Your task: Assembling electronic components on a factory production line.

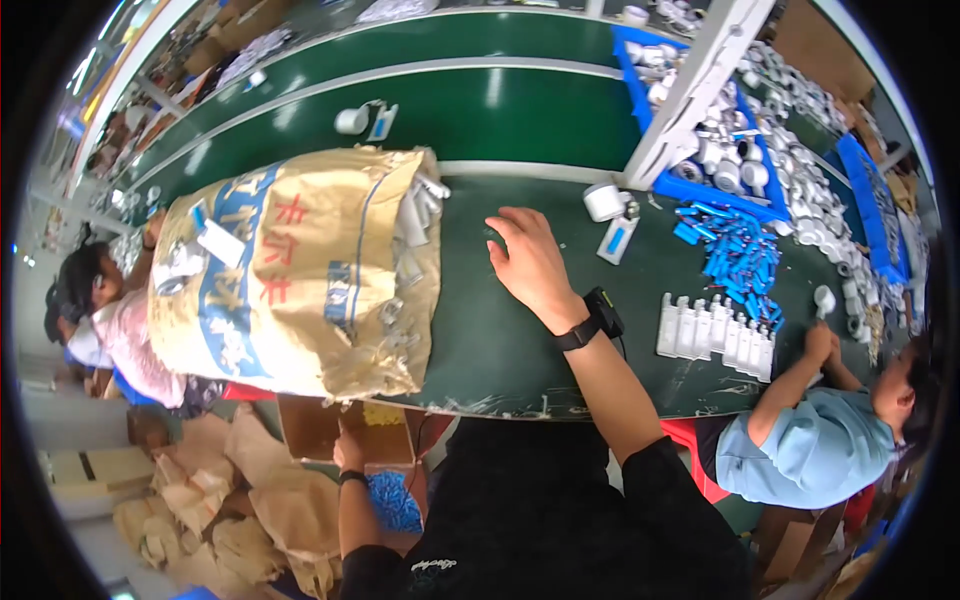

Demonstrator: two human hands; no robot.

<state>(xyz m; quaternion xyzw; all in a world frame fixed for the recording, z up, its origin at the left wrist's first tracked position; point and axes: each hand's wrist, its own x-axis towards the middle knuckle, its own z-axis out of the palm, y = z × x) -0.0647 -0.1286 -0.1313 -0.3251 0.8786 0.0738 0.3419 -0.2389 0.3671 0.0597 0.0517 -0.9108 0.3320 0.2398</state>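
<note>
My right hand is held over the green table, fingers spread and holding nothing. A black band circles that wrist. To its right lie a white round part and a flat white piece with a blue cell. A large tan sack lies to its left, clear white plastic parts showing at the mouth. My left hand is low, below the sack, beside an open cardboard box. Its fingers are too unclear to show whether it holds anything.
Blue cylindrical cells are piled at right, behind a row of white plastic housings. A blue crate of white round parts stands by a white post. Co-workers sit at right and left. Paper sacks lie below left.
</note>
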